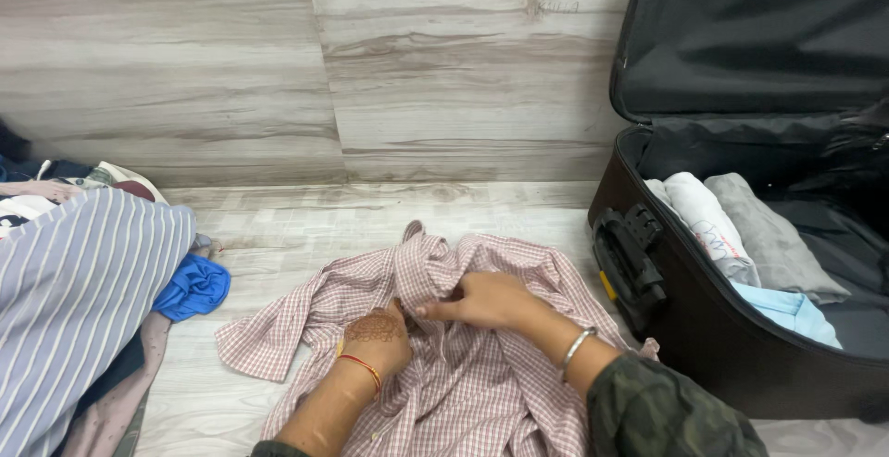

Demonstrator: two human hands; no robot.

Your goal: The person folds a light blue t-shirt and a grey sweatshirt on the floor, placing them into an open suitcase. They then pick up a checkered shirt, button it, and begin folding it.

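A pink-and-white checked shirt (pixel 482 374) lies crumpled and spread on the pale wood-look floor in front of me. My left hand (pixel 378 335), with a henna pattern on its back and a red thread at the wrist, presses and pinches the fabric near the shirt's middle. Just to the right, my right hand (pixel 482 300), a silver bangle on its wrist, has its fingers curled into the cloth and points left toward the other hand. The two hands nearly touch at the front of the shirt.
An open black suitcase (pixel 704 327) stands at the right, holding rolled white, grey and light-blue clothes (pixel 741 225). A heap of clothes with a blue-and-white striped garment (pixel 83 300) and a bright blue piece (pixel 194 286) lies at the left. A wood-look wall rises behind.
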